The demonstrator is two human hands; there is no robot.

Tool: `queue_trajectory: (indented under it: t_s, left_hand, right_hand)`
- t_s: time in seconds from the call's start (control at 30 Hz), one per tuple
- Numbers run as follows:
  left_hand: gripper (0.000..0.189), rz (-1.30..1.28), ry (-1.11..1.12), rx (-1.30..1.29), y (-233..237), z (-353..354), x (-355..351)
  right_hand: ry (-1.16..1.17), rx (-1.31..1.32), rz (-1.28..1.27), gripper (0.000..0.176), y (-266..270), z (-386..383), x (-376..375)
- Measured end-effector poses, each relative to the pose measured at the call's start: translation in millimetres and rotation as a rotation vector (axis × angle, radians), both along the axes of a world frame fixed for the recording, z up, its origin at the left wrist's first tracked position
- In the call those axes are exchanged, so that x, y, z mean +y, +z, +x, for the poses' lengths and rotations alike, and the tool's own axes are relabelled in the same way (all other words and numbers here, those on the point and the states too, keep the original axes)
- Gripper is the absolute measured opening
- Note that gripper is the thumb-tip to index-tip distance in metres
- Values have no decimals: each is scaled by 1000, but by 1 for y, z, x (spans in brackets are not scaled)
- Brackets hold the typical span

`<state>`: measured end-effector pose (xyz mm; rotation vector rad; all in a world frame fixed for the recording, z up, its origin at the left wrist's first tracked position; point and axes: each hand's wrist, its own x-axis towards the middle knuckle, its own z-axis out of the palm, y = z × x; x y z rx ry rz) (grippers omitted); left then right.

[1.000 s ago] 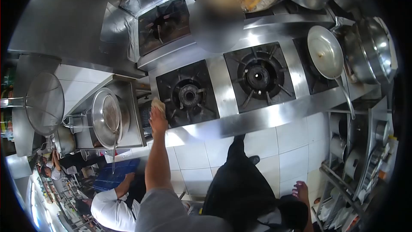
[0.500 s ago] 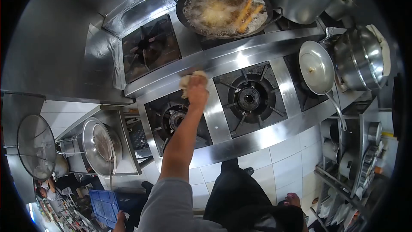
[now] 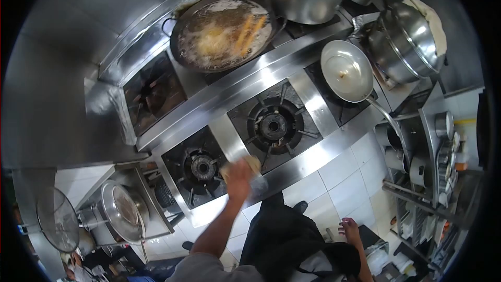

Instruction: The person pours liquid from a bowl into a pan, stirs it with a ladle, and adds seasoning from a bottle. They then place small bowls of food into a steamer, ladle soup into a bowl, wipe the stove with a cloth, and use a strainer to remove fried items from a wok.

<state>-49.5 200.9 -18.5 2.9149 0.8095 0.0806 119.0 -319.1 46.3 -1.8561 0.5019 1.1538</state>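
My left hand (image 3: 239,184) presses a tan cloth (image 3: 252,164) onto the steel strip between two burners, near the stove's front edge. Motion smears the fingers, but they are closed over the cloth. To its left is a gas burner (image 3: 203,167) with a black grate. Another burner (image 3: 274,126) lies up and to the right of the hand. My right hand (image 3: 350,228) hangs low at my right side, away from the stove, holding nothing, its fingers loosely apart.
A wide wok (image 3: 180,47) of bubbling oil with orange-brown sticks sits on the back row. Tall steel pots (image 3: 305,0) stand beside it. A long-handled pan (image 3: 334,81) rests on the right burner, its handle jutting past the front edge. Shelves (image 3: 412,193) stand at right.
My left hand has drawn the cloth from the back of the steel strip toward the stove's front edge. The view has turned and shifted. My right hand shows more fully.
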Motion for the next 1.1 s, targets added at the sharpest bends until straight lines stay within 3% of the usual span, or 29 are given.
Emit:
queue_trajectory:
  t_s: [0.03,0.07,0.1,0.2,0.23,0.3,0.4,0.43,0.47,0.5,0.6,0.83,1.07,1.1]
  left_hand:
    - [51,-105,60,-121,-15,15,49]
    - [50,90,165,40,-8,40,87]
    - [48,72,180,-60,1,66,125]
    - [49,92,202,-64,0,112,164]
    - [49,84,176,-17,6,109,157]
    - [49,97,117,10,11,97,135]
    - [50,140,-7,-84,-24,17,8]
    - [52,44,-5,-20,-36,-7,-31]
    - [56,-19,43,259,9,-4,-57]
    - [56,-16,44,268,14,-3,-54]
    - [61,182,84,222,17,23,-13]
    - [52,108,23,265,18,-12,-67]
    - [51,34,157,240,22,17,-31]
    - [52,72,92,199,8,6,-36]
  right_hand:
    - [-20,-4,2,27,-1,-7,-10]
    - [-90,40,-30,27,-3,-15,-23]
    - [-157,89,-65,27,-2,-27,-36]
    - [-339,150,-34,19,-37,-72,-96]
    - [-455,225,30,17,-23,-85,-98]
    - [-378,153,-68,13,-9,-100,-94]
    - [-318,275,-77,8,-17,-108,-98]
    - [-327,282,-70,8,-27,-110,-97]
    - [-437,319,-85,6,-42,-115,-102]
    - [-539,351,-101,5,-42,-112,-97]
    - [-366,245,31,9,-44,-87,-86]
    - [-344,-6,52,23,-27,-23,-55]
    - [-362,83,9,21,-23,-42,-75]
    - [-367,78,19,21,-31,-51,-83]
